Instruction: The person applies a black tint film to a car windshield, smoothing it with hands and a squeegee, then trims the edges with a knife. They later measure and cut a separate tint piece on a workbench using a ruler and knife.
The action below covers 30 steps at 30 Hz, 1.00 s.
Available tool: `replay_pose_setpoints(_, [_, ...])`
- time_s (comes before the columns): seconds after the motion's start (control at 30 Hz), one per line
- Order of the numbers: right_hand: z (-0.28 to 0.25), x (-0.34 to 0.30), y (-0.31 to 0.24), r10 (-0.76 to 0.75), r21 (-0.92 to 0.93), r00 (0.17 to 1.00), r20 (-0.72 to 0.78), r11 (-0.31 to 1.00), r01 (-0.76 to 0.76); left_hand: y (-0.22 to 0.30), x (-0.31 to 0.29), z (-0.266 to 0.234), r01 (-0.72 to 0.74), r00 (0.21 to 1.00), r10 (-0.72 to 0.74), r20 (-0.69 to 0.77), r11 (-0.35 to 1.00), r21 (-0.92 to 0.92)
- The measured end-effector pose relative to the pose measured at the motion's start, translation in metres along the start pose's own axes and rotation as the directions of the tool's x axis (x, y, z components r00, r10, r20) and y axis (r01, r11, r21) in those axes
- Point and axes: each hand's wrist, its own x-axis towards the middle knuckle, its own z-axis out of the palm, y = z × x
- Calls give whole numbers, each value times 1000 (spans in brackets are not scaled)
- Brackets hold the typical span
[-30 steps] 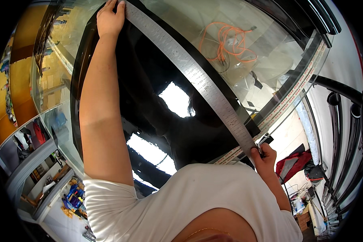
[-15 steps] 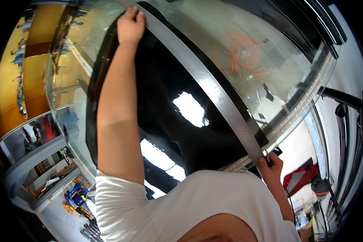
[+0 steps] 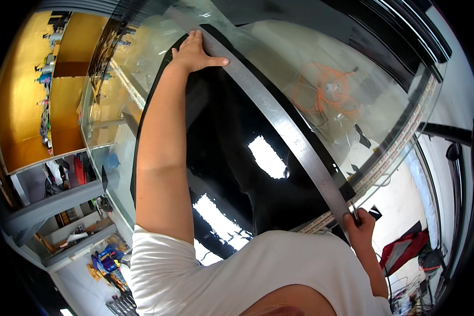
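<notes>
A long steel ruler [image 3: 279,113] lies slantwise across a glossy black sheet [image 3: 221,142], which rests on a glass-topped table. At the ruler's far end my left hand [image 3: 194,54] presses down, fingers spread and thumb stretched over the metal. My right hand [image 3: 362,231] is closed at the ruler's near end, beside the sheet's corner. From its fingers sticks up a slim tool [image 3: 354,207] that looks like a utility knife; most of it is hidden in the grip.
Under the glass lies a coil of orange cord [image 3: 324,95]. A printed measuring strip [image 3: 389,152] runs along the table's edge. Golden shelves [image 3: 21,105] stand at the left. Long dark trim pieces [image 3: 455,195] hang at the right, above a red cloth-like item [image 3: 403,250].
My left hand has opened out, its thumb now reaching across the ruler. The whole scene has shifted slightly down and right in the view. My right hand keeps its hold near the ruler's end.
</notes>
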Motion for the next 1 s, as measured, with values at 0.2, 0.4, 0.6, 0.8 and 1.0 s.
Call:
replay_pose_setpoints(0.2, [-3,-2,-8,-1,-13,1000,7,1000,1,9,-7,0,-35,995,41,-93,997,64])
replay_pose_setpoints(0.4, [-4,-2,-15,8,35,1000,18,999,-9,34,-35,-13,-159,978,160,-132,987,13])
replay_pose_setpoints(0.6, [-3,-2,-14,-19,40,1000,2,999,19,56,-60,7,-225,940,250,-232,966,131])
replay_pose_setpoints(0.8, [0,0,-10,-71,42,997,-16,997,71,85,-90,-17,-267,964,268,6,962,62])
replay_pose_setpoints(1.0, [-1,0,-9,-64,27,998,-9,998,64,98,-110,-8,-222,974,214,71,963,152])
